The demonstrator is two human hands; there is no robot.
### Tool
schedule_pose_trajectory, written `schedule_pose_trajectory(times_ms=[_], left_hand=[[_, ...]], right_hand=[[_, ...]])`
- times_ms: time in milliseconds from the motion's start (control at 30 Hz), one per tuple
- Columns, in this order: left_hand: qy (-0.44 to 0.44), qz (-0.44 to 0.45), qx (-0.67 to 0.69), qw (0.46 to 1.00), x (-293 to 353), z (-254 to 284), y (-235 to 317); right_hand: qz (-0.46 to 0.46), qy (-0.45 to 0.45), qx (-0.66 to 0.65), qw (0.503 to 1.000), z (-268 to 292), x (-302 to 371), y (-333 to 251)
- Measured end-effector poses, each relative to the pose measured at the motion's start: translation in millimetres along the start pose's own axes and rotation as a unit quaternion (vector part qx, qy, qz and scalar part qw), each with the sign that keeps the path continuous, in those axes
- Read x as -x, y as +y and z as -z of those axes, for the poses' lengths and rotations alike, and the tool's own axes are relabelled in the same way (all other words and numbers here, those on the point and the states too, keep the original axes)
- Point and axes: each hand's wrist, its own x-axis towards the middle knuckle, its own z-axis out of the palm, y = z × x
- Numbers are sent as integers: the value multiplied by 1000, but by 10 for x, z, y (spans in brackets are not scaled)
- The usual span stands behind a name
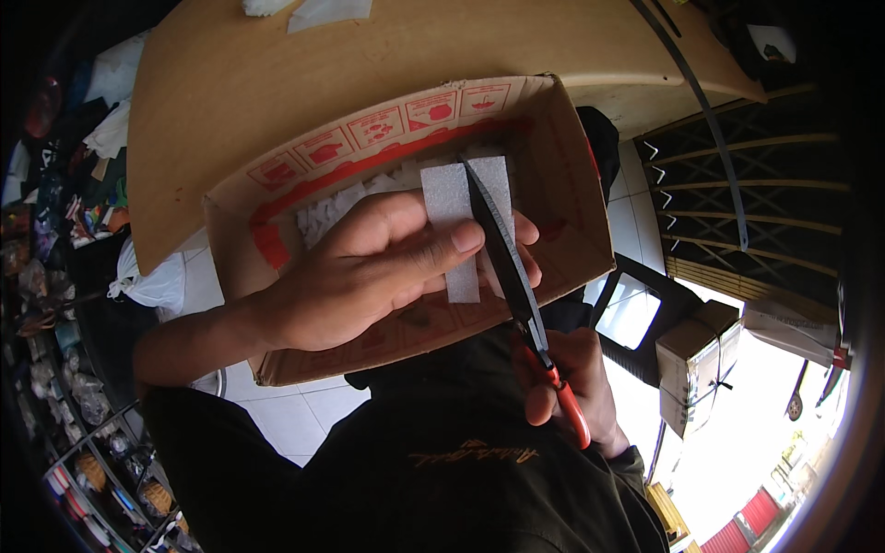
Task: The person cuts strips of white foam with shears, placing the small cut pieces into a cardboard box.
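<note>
My left hand (359, 267) grips a white foam sheet (446, 195), with the thumb on top and the fingers behind. My right hand (586, 376) is closed on the red handles of a pair of scissors (503, 238). Their dark blades run lengthwise along the sheet, which shows as two strips, one on either side of the blades. Whether the strips still join is hidden. Both hands are over or beside an open cardboard box (406, 122) with red print. Small white foam pieces (318, 214) lie inside it, partly hidden by my left hand.
The box rests in front of me against a brown tabletop (212, 111), where a white piece (329, 11) lies at the far edge. A white plastic bag (152, 276) is at the left. Shelves of packaged goods stand beyond it. To the right is a tied carton (698, 369).
</note>
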Motion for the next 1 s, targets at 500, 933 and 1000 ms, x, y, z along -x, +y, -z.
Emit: schedule_pose_trajectory(times_ms=[500, 933, 1000], left_hand=[[138, -4, -252, 958, -17, 225, 279], [364, -125, -716, 581, -312, 1784, 1026], [317, -170, -645, 675, -348, 1688, 989]], right_hand=[[-61, 26, -138, 988, -15, 116, 133], [-15, 68, -111, 991, -59, 61, 161], [-22, 84, -101, 991, -54, 81, 154]])
